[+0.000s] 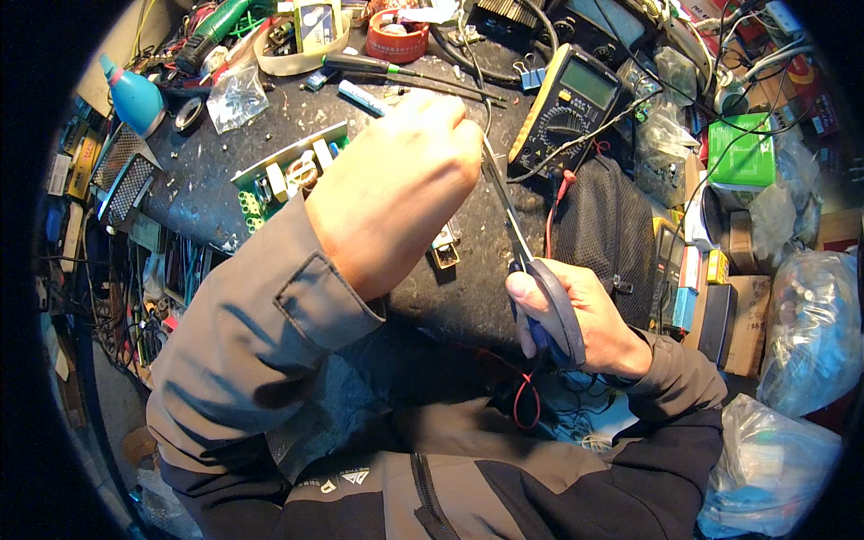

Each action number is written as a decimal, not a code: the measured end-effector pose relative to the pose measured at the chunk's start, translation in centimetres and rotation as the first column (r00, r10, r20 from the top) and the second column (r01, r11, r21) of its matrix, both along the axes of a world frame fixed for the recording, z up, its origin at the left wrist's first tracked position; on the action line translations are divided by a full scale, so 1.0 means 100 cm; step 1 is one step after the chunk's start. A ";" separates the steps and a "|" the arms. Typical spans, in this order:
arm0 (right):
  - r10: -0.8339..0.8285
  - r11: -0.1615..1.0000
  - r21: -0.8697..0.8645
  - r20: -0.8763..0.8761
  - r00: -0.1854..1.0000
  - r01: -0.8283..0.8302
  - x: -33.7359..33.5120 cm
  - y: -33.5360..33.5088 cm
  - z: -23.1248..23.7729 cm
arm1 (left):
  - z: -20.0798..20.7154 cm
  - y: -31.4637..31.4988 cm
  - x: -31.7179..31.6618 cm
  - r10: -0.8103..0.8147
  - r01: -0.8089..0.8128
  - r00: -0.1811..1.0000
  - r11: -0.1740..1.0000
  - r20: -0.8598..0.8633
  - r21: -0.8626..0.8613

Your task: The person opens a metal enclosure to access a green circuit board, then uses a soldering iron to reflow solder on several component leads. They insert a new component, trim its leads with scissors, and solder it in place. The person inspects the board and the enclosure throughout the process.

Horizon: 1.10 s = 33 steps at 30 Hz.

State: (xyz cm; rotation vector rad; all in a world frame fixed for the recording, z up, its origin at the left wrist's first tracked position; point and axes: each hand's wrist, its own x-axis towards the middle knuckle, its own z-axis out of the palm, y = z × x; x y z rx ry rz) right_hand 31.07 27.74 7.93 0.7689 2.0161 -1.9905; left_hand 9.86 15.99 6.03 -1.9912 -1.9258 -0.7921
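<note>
My right hand point(585, 319) is closed around the dark handles of a pair of scissors point(506, 202), the long blades pointing up and away toward my left hand. My left hand point(405, 175) is a closed fist over the bench, its knuckles beside the blade tips. A thin dark cable point(487, 85) runs down to that fist; whether the fingers grip it is hidden. Partly under my left forearm lies a circuit board point(270, 175) with green terminals and white parts. A small metal-and-yellow component point(445, 250) sits on the bench between my hands.
A yellow-edged multimeter point(569, 103) stands behind the scissors, a black mesh pouch point(607, 238) right of them. A red probe lead point(550, 211) passes close by. Far left are a blue blower bulb point(135, 97) and a plastic bag point(238, 99); a red round container point(397, 40) stands at the back.
</note>
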 end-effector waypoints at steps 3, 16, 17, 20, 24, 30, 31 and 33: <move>-0.020 0.999 -0.047 0.014 1.000 0.021 0.002 -0.003 -0.005 | -0.014 0.006 -0.004 -0.058 0.060 0.998 0.994 -0.022 0.092; -0.019 0.999 -0.025 0.104 0.994 0.022 0.004 -0.004 -0.014 | -0.034 0.006 -0.013 -0.238 0.226 0.962 0.969 0.137 0.096; -0.020 1.000 -0.004 0.137 0.990 0.020 0.002 -0.001 -0.014 | -0.026 0.003 -0.017 -0.215 0.205 0.969 0.975 0.124 0.085; 0.042 0.997 0.058 0.258 0.965 -0.059 -0.006 0.022 -0.010 | 0.002 -0.022 -0.029 0.014 -0.014 0.996 1.000 0.093 0.002; 0.122 0.686 0.717 0.049 0.991 -0.120 -0.023 0.043 -0.020 | 0.025 -0.076 -0.032 0.116 -0.099 0.987 0.984 0.111 -0.150; 0.215 0.478 0.876 -0.045 0.976 -0.065 -0.042 0.040 0.001 | 0.016 -0.100 -0.016 0.232 -0.210 0.966 0.962 0.117 -0.175; 0.273 0.550 0.832 -0.103 0.956 -0.068 -0.047 0.038 0.009 | 0.015 -0.099 -0.013 0.220 -0.202 0.969 0.967 0.115 -0.154; 0.350 0.732 0.660 -0.148 0.925 -0.171 -0.061 0.028 0.019 | 0.016 -0.097 -0.009 0.226 -0.215 0.970 0.969 0.090 -0.122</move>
